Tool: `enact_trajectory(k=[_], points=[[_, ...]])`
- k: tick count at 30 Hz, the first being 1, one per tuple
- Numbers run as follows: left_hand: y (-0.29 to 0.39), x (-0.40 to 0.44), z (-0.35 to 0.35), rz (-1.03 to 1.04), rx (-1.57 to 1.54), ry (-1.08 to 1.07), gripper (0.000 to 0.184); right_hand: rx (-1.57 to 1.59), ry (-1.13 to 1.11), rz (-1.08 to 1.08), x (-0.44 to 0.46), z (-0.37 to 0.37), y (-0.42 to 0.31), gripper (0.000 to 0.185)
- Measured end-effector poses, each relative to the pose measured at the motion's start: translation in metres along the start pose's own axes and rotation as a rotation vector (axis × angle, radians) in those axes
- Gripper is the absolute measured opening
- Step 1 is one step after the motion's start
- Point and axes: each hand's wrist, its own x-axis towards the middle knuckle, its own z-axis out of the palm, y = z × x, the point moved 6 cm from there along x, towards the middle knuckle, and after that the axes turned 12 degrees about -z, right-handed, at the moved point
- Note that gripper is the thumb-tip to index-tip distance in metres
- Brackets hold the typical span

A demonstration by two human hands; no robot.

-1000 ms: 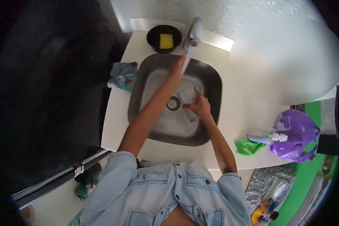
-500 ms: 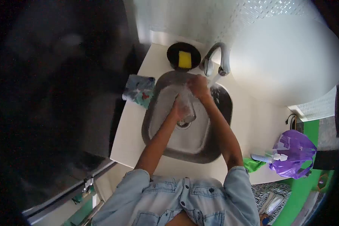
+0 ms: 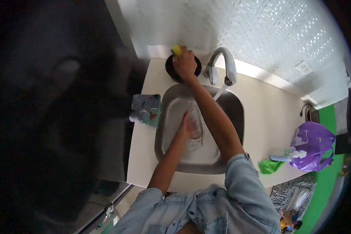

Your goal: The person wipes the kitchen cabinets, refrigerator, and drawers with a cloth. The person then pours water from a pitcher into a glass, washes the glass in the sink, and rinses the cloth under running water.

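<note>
In the sink (image 3: pixel 171 102), my left hand (image 3: pixel 187 125) is closed around a clear glass (image 3: pixel 198 124), which lies tilted above the drain. My right hand (image 3: pixel 186 64) is over a black bowl (image 3: pixel 170 72) behind the sink, its fingers closed on a yellow sponge (image 3: pixel 177 50). Part of the sponge shows past the fingertips; the rest is hidden by the hand. From the curved faucet (image 3: pixel 231 70) a stream of water (image 3: pixel 221 92) runs into the sink, to the right of my right forearm.
A folded grey and green cloth (image 3: pixel 145 111) lies left of the sink. On the right of the counter (image 3: pixel 265 117) are a purple plastic bag (image 3: pixel 314 146), a clear bottle (image 3: pixel 282 156) and a green cloth (image 3: pixel 270 166). Part of another person (image 3: pixel 288 221) shows at lower right.
My right hand has moved from the glass up to the black bowl and taken hold of the sponge, lifting it toward the rim. My left hand keeps the glass in the sink.
</note>
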Motion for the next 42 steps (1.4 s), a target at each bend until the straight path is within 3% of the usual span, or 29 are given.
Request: enact_trajectory(k=[2, 3, 4, 6, 8, 12, 15, 17, 18, 21, 24, 27, 30, 33, 36, 39, 41, 42], points=[[-0.001, -0.003, 0.010, -0.027, -0.126, -0.066, 0.071, 0.100, 0.084, -0.025, -0.031, -0.055, -0.035, 0.053], [-0.002, -0.006, 0.020, -0.035, -0.190, -0.099, 0.068, 0.124, -0.040, 0.022, -0.057, -0.059, -0.031, 0.052], [0.005, -0.010, 0.034, 0.076, -0.126, -0.195, 0.068, 0.149, -0.162, 0.068, -0.086, -0.065, -0.024, 0.052], [0.014, -0.021, 0.063, 0.300, 0.002, -0.383, 0.067, -0.106, -0.182, -0.074, -0.156, -0.050, 0.010, 0.051], [0.013, -0.022, 0.079, 0.322, 0.021, -0.452, 0.066, -0.038, -0.170, -0.111, -0.176, -0.025, 0.043, 0.047], [-0.006, 0.002, 0.078, 0.120, -0.120, -0.251, 0.066, 0.093, -0.125, -0.148, -0.217, 0.012, 0.108, 0.043], [-0.014, -0.001, 0.070, 0.069, -0.214, -0.067, 0.065, 0.624, -0.127, 0.320, -0.220, 0.070, 0.187, 0.030], [-0.010, 0.004, 0.059, 0.052, -0.216, -0.079, 0.065, 0.611, -0.247, 0.243, -0.214, 0.074, 0.186, 0.032], [-0.005, 0.006, 0.058, 0.050, -0.225, -0.189, 0.066, 0.666, -0.273, 0.266, -0.213, 0.077, 0.187, 0.033], [-0.001, -0.048, 0.083, 0.055, -0.079, -0.049, 0.069, 0.949, -0.275, 0.470, -0.217, 0.089, 0.188, 0.036], [0.004, -0.009, 0.048, 0.131, 0.348, -0.170, 0.068, 0.123, -0.610, 0.265, -0.193, 0.066, 0.144, 0.035], [-0.006, -0.042, 0.056, 0.300, 0.428, -0.088, 0.064, 0.081, -0.745, 0.050, -0.183, 0.058, 0.107, 0.031], [-0.007, -0.074, 0.085, 0.077, -0.126, -0.614, 0.061, 1.077, -0.232, 0.514, -0.205, 0.058, 0.140, 0.035], [0.001, -0.030, 0.039, 0.112, 0.646, -0.106, 0.062, 0.164, -0.525, 0.120, -0.193, 0.047, 0.129, 0.038], [-0.011, -0.021, 0.040, 0.168, 0.308, -0.271, 0.053, 0.458, -0.632, 0.317, -0.192, 0.037, 0.115, 0.038], [-0.026, -0.067, 0.082, -0.098, -0.154, -0.461, 0.048, 0.559, -0.459, 0.496, -0.217, 0.065, 0.159, 0.035], [-0.022, -0.033, 0.040, 0.052, 0.292, -0.218, 0.046, 0.217, -0.551, 0.209, -0.213, 0.044, 0.124, 0.033], [-0.020, -0.030, 0.035, 0.100, 0.330, -0.178, 0.045, 0.041, -0.584, 0.057, -0.207, 0.035, 0.110, 0.031]])
